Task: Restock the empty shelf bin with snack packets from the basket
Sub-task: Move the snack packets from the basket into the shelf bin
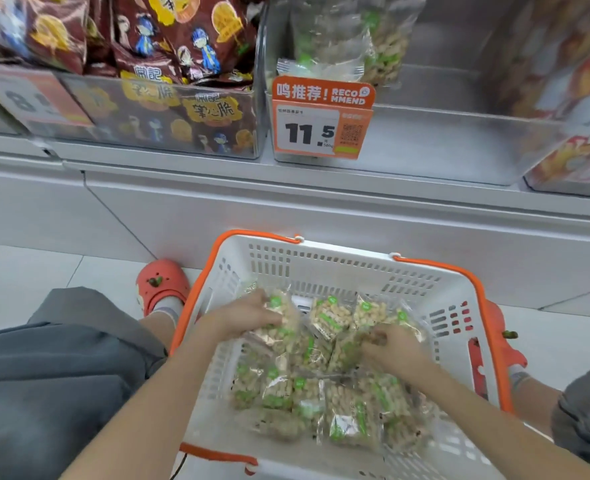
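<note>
A white basket [324, 268] with orange handles stands on the floor below the shelf. It holds several clear snack packets [352, 410] with green labels. My left hand [248, 315] grips packets at the basket's upper left. My right hand [394, 348] has its fingers curled round packets near the middle right. Above, the clear shelf bin [442, 140] with the 11.5 price tag [321, 123] holds a few of the same packets [338, 53] at its back left; most of its floor is bare.
A neighbouring bin [155, 119] on the left is full of dark red snack bags. Another bin [577, 161] with red packs sits at the right. My knees and orange clogs [162, 282] flank the basket on the tiled floor.
</note>
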The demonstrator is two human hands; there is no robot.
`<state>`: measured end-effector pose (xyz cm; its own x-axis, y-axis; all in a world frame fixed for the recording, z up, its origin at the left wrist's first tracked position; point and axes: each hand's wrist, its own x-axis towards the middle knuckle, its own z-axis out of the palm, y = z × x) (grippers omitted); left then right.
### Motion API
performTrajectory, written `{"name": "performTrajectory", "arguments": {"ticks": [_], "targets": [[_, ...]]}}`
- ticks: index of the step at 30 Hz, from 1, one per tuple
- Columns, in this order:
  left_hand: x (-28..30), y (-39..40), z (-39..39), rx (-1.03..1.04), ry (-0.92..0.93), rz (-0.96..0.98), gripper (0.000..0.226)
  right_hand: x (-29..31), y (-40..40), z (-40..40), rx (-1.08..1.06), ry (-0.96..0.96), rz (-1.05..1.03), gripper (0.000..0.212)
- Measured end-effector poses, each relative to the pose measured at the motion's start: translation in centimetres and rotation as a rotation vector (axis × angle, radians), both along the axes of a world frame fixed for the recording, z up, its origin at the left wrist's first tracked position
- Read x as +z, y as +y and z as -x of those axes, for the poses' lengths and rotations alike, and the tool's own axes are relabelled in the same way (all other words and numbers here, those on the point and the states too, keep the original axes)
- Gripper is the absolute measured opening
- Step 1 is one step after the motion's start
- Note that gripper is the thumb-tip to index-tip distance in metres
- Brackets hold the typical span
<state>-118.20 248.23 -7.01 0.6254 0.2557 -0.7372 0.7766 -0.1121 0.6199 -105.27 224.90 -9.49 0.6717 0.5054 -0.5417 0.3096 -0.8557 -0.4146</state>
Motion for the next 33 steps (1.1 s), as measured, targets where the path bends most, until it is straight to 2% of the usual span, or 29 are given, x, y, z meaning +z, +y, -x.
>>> {"name": "performTrajectory", "arguments": {"ticks": [2,4,6,8,10,12,13,14,16,19,23,28,31,33], "targets": [[4.2,-0.1,-2.2,-0.016,-0.162,-0.014,0.049,3.8,0.1,-1.1,-0.074,-0.031,-0.213,0.017],[8.4,-0.4,-3.9,-0.020,-0.273,0.012,0.058,7.7,0.3,-2.2,-0.187,0.020,-0.433,0.022],[12.1,-0.8,-4.8,-0.065,-0.325,0.068,0.060,11.3,0.6,-3.2,-0.304,0.174,-0.627,0.016],[14.5,-1.1,-5.1,-0.103,-0.343,0.053,0.072,14.5,0.8,-3.9,-0.416,0.415,-0.800,0.014],[16.4,-1.5,-5.2,-0.096,-0.363,-0.063,0.092,17.1,0.6,-4.2,-0.431,0.606,-0.893,0.032],[17.5,-2.0,-5.3,-0.050,-0.409,-0.109,0.102,18.4,0.2,-4.3,-0.423,0.669,-0.910,0.074],[17.6,-2.3,-5.3,-0.015,-0.446,-0.089,0.096,18.7,0.0,-4.1,-0.424,0.649,-0.888,0.089],[17.7,-2.5,-5.3,0.025,-0.480,-0.062,0.087,18.8,-0.3,-3.9,-0.405,0.584,-0.842,0.091],[17.7,-3.0,-5.5,0.101,-0.534,-0.003,0.068,18.8,-0.4,-3.5,-0.359,0.403,-0.755,0.073],[17.7,-2.8,-6.2,0.163,-0.570,0.050,0.051,19.5,0.7,-3.8,-0.336,0.217,-0.759,0.047],[18.2,-1.2,-6.7,0.268,-0.612,0.135,0.047,20.3,1.9,-4.8,-0.371,0.247,-0.899,0.035],[18.0,-0.6,-5.6,0.252,-0.592,0.107,0.051,20.0,1.8,-4.2,-0.309,0.272,-0.978,0.038],[17.7,-0.8,-5.1,0.234,-0.564,0.067,0.053,19.9,1.4,-3.7,-0.201,0.018,-1.062,0.041],[17.4,-1.5,-5.0,0.226,-0.557,0.081,0.054,20.2,1.0,-3.3,-0.069,-0.308,-1.062,0.045]]}}
